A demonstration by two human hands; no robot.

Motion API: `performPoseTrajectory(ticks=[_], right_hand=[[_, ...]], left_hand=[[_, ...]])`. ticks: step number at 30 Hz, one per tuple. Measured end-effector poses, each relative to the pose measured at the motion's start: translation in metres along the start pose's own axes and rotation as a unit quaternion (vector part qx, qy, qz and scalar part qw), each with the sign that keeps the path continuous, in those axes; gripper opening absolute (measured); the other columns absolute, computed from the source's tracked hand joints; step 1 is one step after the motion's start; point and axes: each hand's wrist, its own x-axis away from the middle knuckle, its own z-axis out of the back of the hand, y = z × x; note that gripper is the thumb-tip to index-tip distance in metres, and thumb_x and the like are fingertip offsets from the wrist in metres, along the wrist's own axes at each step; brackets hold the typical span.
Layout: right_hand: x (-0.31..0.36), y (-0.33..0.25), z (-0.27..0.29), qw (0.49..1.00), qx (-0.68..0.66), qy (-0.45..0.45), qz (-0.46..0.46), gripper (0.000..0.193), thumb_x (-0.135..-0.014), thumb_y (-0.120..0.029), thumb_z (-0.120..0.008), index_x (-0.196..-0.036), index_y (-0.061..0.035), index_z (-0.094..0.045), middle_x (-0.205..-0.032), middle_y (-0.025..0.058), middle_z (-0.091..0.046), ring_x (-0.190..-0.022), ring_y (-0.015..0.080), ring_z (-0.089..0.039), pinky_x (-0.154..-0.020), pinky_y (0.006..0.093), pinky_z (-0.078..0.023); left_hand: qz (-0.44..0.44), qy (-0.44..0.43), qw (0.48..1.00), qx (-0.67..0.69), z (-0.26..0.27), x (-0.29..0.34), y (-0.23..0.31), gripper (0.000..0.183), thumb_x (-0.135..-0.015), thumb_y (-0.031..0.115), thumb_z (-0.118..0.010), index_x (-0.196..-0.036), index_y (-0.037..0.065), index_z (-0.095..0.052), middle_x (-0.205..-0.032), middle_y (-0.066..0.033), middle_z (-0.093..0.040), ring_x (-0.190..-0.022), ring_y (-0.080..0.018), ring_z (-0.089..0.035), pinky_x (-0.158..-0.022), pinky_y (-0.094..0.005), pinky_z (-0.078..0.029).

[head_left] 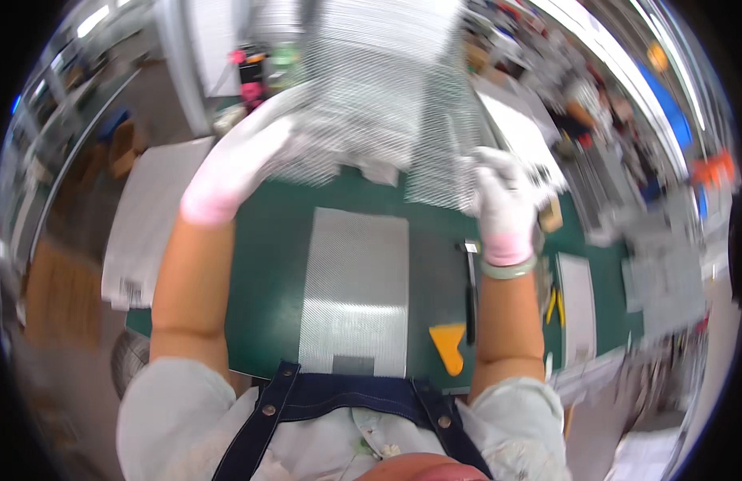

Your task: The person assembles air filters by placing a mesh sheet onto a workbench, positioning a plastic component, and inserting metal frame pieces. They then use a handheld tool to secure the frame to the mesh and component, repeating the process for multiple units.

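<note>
Both my hands wear white gloves with pink cuffs and reach over a green table (pixel 263 280). My left hand (pixel 247 160) is closed at the left edge of a silver, finely ribbed sheet (pixel 363 104), its fingertips blurred. On the other side my right hand (pixel 503 196) has its fingers curled round the lower right corner of a similar ribbed sheet (pixel 439 152). Whether these are one bent sheet or two, I cannot tell. Flat on the table between my forearms lies another silver ribbed sheet (pixel 356 272), with a small grey patch at its near end.
Right of the flat sheet are a black-handled tool (pixel 470 293), an orange triangular piece (pixel 448 346), yellow-handled pliers (pixel 555 306) and a white panel (pixel 578 309). A pale board (pixel 150 216) stands to the left. More ribbed sheets (pixel 387 28) are stacked at the back.
</note>
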Motion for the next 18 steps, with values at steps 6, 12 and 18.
performPoseTrajectory(ticks=[6,12,18], right_hand=[[0.128,-0.012,0.000,0.943,-0.300,0.013,-0.145,0.035,-0.097,-0.016,-0.059,-0.125,0.0036,-0.053,-0.099,0.0050,-0.063,-0.089,0.0097,-0.059,-0.084,0.0254,-0.048],[0.208,-0.036,0.018,0.971,-0.012,-0.009,-0.240,0.032,-0.094,-0.013,-0.065,-0.121,0.0029,-0.058,-0.095,0.0038,-0.066,-0.082,0.0079,-0.060,-0.076,0.0249,-0.051],[0.250,-0.026,0.015,0.991,0.070,0.020,-0.109,0.036,-0.093,-0.017,-0.066,-0.123,0.0012,-0.060,-0.099,0.0097,-0.067,-0.086,0.0154,-0.063,-0.078,0.0278,-0.052]], left_hand=[[-0.003,0.053,0.988,-0.146,-0.046,0.125,-0.050,0.042,-0.094,0.008,-0.056,-0.134,-0.004,-0.053,-0.101,-0.0061,-0.068,-0.086,-0.0110,-0.062,-0.079,-0.0244,-0.050],[0.128,-0.064,0.990,0.010,-0.037,0.201,-0.076,0.049,-0.090,0.012,-0.068,-0.134,-0.005,-0.051,-0.102,-0.0118,-0.070,-0.095,-0.0174,-0.066,-0.087,-0.0306,-0.051],[0.176,-0.035,0.983,0.022,-0.064,0.218,-0.048,0.029,-0.088,0.006,-0.060,-0.115,-0.004,-0.064,-0.086,-0.0068,-0.068,-0.085,-0.0103,-0.064,-0.075,-0.0236,-0.048]])
